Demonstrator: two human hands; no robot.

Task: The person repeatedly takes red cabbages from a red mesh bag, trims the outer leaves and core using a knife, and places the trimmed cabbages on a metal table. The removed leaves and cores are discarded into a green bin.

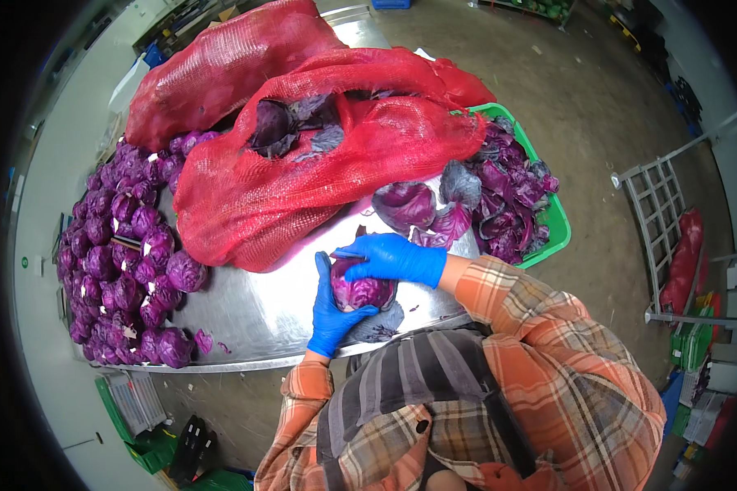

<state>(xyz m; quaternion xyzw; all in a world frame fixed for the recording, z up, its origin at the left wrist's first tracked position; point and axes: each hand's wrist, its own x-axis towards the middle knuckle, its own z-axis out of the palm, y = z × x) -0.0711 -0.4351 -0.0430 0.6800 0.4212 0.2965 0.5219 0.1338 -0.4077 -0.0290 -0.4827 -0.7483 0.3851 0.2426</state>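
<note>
Just in front of me, a red cabbage (363,293) rests low over the metal table (252,304). My left hand (333,313), in a blue glove, cups it from the left and below. My right hand (399,261), gloved too, grips the top of the cabbage with bent fingers. A thin dark edge shows by those fingers; whether it is a leaf or a blade I cannot tell. Under the cabbage lies a loose dark outer leaf (384,322). Larger peeled leaves (405,205) lie beyond my right hand.
Trimmed red cabbages (126,270) are heaped at the left. An opened red mesh sack (270,202) holding cabbage lies across the table, with a full sack (221,73) behind. At the right, a green crate (556,230) holds discarded leaves (506,190). A metal rack (657,208) stands farther right.
</note>
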